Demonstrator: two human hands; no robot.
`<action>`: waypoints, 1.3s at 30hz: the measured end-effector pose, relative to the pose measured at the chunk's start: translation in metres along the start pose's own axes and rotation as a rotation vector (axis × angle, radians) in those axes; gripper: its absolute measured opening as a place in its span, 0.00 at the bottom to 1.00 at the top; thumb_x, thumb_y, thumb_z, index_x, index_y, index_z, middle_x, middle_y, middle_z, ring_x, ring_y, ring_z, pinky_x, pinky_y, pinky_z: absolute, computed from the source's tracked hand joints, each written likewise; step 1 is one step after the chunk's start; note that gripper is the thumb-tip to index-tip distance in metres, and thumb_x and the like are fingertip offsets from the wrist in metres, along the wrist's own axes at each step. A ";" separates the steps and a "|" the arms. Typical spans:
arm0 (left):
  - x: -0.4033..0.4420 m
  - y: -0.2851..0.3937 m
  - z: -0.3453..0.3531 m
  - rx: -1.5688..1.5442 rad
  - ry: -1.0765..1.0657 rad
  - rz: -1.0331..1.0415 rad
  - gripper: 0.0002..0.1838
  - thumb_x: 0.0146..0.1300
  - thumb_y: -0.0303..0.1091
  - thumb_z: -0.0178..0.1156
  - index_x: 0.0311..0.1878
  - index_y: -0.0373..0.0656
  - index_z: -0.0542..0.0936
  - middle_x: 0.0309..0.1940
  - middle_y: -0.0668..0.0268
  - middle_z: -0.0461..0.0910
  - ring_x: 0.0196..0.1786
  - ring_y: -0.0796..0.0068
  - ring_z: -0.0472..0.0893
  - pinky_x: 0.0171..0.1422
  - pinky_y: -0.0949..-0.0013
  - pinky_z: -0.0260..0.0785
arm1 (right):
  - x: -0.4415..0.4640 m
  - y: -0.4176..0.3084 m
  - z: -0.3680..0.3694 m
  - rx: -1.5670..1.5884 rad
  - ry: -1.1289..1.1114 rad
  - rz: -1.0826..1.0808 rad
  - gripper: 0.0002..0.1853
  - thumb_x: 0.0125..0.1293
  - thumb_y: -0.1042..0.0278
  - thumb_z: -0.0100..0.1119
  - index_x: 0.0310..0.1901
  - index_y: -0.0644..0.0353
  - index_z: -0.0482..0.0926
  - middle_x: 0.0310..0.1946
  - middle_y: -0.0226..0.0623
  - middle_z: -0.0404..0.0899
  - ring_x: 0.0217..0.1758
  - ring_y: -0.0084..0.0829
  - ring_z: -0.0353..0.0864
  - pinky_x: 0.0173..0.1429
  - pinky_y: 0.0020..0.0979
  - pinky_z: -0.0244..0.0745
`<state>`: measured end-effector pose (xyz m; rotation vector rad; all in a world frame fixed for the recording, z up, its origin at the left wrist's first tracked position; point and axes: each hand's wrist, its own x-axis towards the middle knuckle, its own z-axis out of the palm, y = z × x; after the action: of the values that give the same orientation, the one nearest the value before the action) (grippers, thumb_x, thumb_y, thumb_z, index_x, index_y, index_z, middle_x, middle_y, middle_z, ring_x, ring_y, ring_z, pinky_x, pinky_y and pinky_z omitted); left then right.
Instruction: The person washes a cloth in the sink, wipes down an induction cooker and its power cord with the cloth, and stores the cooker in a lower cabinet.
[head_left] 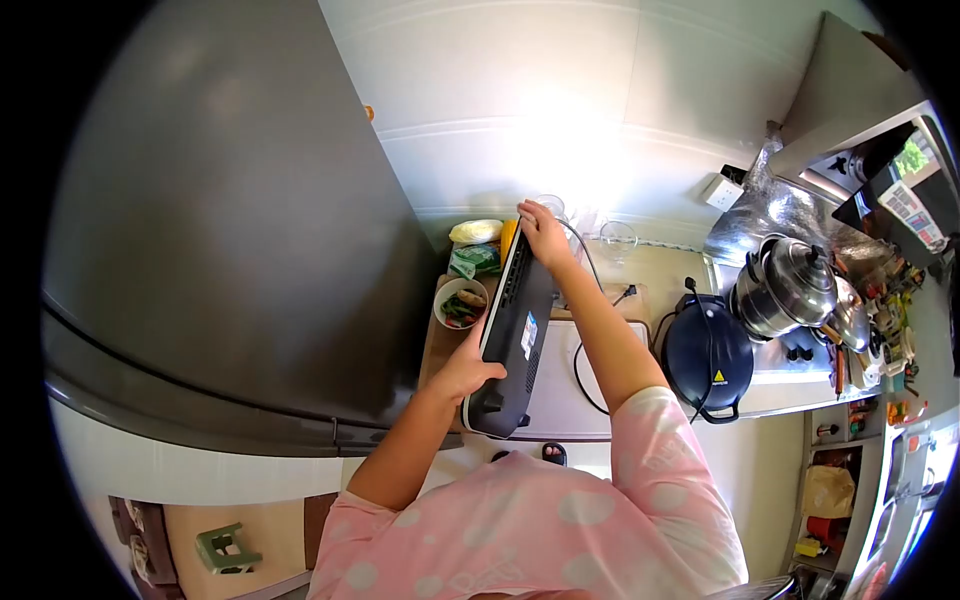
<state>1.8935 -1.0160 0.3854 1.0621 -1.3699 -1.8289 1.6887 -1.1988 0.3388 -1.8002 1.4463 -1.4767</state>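
Note:
I hold an induction cooker (520, 330) tipped up on its side over the counter, its black underside with vents, feet and a sticker turned to the right. My left hand (468, 372) grips its near left edge, thumb across the underside. At the far end, my right hand (543, 235) is closed over the top edge. A black cord (590, 255) runs behind my right forearm, and a plug (626, 293) lies on the counter. Just left of the cooker sits a white bowl (461, 303) of vegetables. Whatever lies behind the cooker is hidden.
A grey fridge (250, 220) stands close on the left. To the right are a dark blue electric pan (708, 355) and a steel pot (785, 290) on the stove side. Glass bowls (618, 238) and a green packet (474, 261) line the wall. A white cutting board (570, 400) lies nearby.

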 end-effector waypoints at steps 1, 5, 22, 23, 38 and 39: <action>0.000 0.001 0.001 -0.014 -0.003 0.006 0.56 0.37 0.11 0.57 0.75 0.44 0.49 0.67 0.64 0.62 0.66 0.71 0.64 0.67 0.72 0.59 | -0.007 -0.007 -0.002 -0.005 0.011 -0.027 0.17 0.65 0.66 0.52 0.53 0.62 0.77 0.60 0.46 0.71 0.63 0.47 0.69 0.67 0.38 0.64; -0.001 0.003 0.007 0.016 0.017 -0.014 0.56 0.37 0.12 0.58 0.75 0.44 0.49 0.67 0.63 0.62 0.66 0.71 0.65 0.66 0.71 0.60 | -0.056 -0.039 -0.005 -0.005 0.018 -0.227 0.16 0.68 0.67 0.52 0.55 0.62 0.76 0.61 0.45 0.71 0.66 0.47 0.67 0.70 0.39 0.62; 0.000 -0.010 0.009 0.189 0.044 0.077 0.54 0.39 0.13 0.60 0.75 0.41 0.49 0.71 0.61 0.56 0.71 0.70 0.59 0.69 0.69 0.57 | -0.161 -0.079 -0.030 0.166 -0.235 -0.454 0.23 0.60 0.85 0.52 0.59 0.61 0.74 0.64 0.46 0.68 0.71 0.47 0.63 0.74 0.44 0.55; 0.000 -0.008 0.010 0.170 0.042 0.068 0.54 0.39 0.13 0.60 0.75 0.42 0.49 0.71 0.61 0.56 0.70 0.70 0.60 0.69 0.69 0.58 | -0.157 -0.074 -0.029 0.149 -0.227 -0.450 0.24 0.60 0.85 0.52 0.60 0.61 0.73 0.64 0.46 0.68 0.70 0.47 0.63 0.74 0.44 0.55; -0.003 0.004 0.019 0.109 0.050 -0.007 0.53 0.40 0.13 0.57 0.75 0.43 0.50 0.67 0.63 0.63 0.66 0.72 0.65 0.67 0.70 0.58 | -0.083 -0.034 -0.016 0.047 0.205 -0.184 0.13 0.62 0.76 0.58 0.47 0.56 0.84 0.49 0.36 0.81 0.53 0.39 0.74 0.60 0.35 0.67; -0.002 0.002 0.017 0.140 0.059 -0.001 0.53 0.39 0.13 0.56 0.75 0.43 0.51 0.67 0.63 0.63 0.66 0.72 0.65 0.68 0.70 0.58 | -0.092 -0.041 -0.016 0.070 0.184 -0.177 0.12 0.61 0.77 0.59 0.46 0.56 0.84 0.48 0.36 0.81 0.52 0.39 0.75 0.60 0.34 0.68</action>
<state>1.8803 -1.0068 0.3905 1.1791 -1.4798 -1.7085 1.7019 -1.0973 0.3340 -1.8293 1.3274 -1.8000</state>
